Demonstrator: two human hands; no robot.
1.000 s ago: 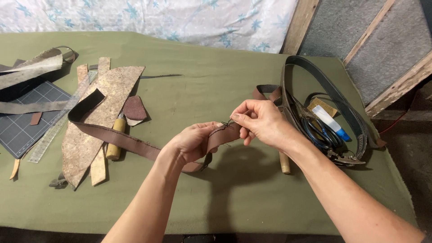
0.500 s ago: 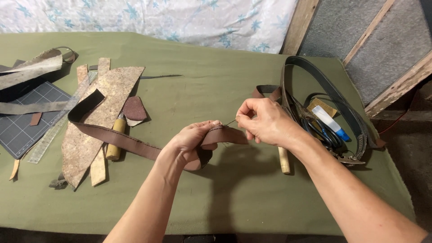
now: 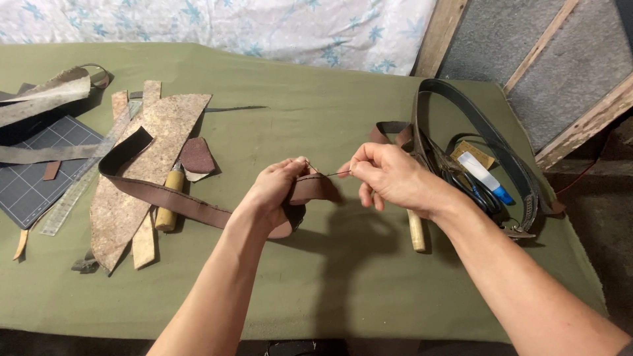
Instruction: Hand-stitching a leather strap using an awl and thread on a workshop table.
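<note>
- Brown leather strap point(image 3: 178, 198) is lying across the green table cloth point(image 3: 316, 112), its folded end gripped in the left hand point(image 3: 280, 188) — fingers pressed together around it.
- Right hand point(image 3: 389, 178) is pinching a thin needle point(image 3: 333, 174) just right of the strap's end, fingertips closed on it.
- Wooden-handled tool point(image 3: 415, 231) is lying under the right wrist.
- Dark belt point(image 3: 475, 138) is looping further right of the strap.

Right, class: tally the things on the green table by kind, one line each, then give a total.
Wooden-handled tools: 2
Cutting mats: 1
Clear rulers: 1
Glue tubes: 1
Scissors: 1
Black belts: 1
Brown straps in the hands: 1
Total: 8
</note>
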